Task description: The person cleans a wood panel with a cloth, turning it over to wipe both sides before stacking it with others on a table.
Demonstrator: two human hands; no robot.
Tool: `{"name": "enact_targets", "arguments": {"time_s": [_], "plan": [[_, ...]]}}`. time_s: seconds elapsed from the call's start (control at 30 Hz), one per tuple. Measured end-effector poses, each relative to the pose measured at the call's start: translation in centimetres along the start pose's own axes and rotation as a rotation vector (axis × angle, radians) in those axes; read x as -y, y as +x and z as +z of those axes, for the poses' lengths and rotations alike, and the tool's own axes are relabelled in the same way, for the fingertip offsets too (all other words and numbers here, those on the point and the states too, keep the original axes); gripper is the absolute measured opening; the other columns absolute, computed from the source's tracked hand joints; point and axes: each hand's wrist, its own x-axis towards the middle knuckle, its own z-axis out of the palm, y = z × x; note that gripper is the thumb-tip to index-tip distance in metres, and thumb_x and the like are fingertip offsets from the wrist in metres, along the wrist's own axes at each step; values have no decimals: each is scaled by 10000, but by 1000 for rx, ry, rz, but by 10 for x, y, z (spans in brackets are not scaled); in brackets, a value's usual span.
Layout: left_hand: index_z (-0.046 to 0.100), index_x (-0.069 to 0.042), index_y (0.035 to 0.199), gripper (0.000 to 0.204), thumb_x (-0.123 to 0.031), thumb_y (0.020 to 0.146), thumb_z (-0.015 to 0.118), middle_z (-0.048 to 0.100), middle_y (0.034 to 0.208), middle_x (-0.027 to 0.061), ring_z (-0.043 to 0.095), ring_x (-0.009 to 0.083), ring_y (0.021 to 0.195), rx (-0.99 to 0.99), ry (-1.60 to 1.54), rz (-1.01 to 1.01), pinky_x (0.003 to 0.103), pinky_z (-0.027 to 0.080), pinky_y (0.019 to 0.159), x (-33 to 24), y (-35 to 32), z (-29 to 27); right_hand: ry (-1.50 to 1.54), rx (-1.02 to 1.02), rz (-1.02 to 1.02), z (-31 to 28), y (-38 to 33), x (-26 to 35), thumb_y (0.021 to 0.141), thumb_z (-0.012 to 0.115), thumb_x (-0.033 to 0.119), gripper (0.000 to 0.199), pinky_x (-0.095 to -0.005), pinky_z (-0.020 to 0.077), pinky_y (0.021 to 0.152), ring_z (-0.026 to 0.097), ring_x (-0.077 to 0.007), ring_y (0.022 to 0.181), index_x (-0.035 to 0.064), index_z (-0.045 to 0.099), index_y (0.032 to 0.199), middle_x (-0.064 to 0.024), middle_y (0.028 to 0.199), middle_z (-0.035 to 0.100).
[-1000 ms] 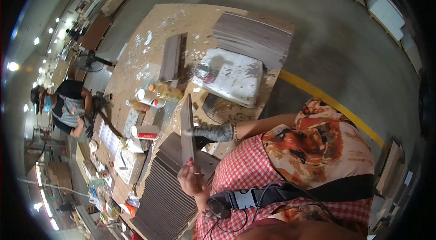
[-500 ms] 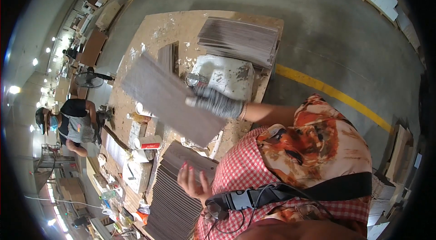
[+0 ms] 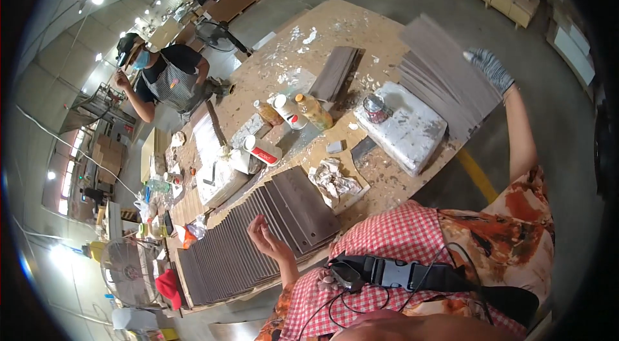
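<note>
My right hand (image 3: pixel 491 71), in a grey striped knit glove, grips the edge of a thin grey-brown wood-grain board (image 3: pixel 445 51), slightly blurred. That board lies over a fanned stack of similar boards (image 3: pixel 445 101) at the table's right side. My bare left hand (image 3: pixel 269 238) is open, its fingers loosely bent and holding nothing. It hovers above a long row of overlapping dark boards (image 3: pixel 238 247) along the near edge. The nearest board (image 3: pixel 303 202) in that row shows small holes at one end.
A white glue-stained block (image 3: pixel 403 131) bears a small jar (image 3: pixel 375 107). Cups (image 3: pixel 263 149), bottles (image 3: pixel 314 112), crumpled paper (image 3: pixel 335 180) and a short board pile (image 3: pixel 335 73) occupy the worktable (image 3: pixel 380 25). A masked co-worker (image 3: pixel 171 77) stands across at left, near a fan (image 3: pixel 216 35).
My right hand has carried the board from over the table's middle to the stack at the right. The view has turned. My left hand stays open near the row.
</note>
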Motion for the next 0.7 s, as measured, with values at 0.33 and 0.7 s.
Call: {"name": "enact_targets", "arguments": {"time_s": [0.33,0.7], "plan": [[511,12,1179,264,-146,970,483,524,1092,96,528,195,1032,-8,-18,-107,326,428,902,27,-7,-8,-412,73,95,48,1,-19,886,601,417,475,-368,387,1011,515,-337,1173,62,599,1202,-178,1222,586],[567,-84,1252,549,-247,742,688,353,1448,140,310,382,1302,431,1094,-86,527,214,1067,23,-40,13,-678,286,221,75,12,23,667,663,705,1138,-463,244,1124,284,-364,1367,48,198,1471,-260,1454,299]]}}
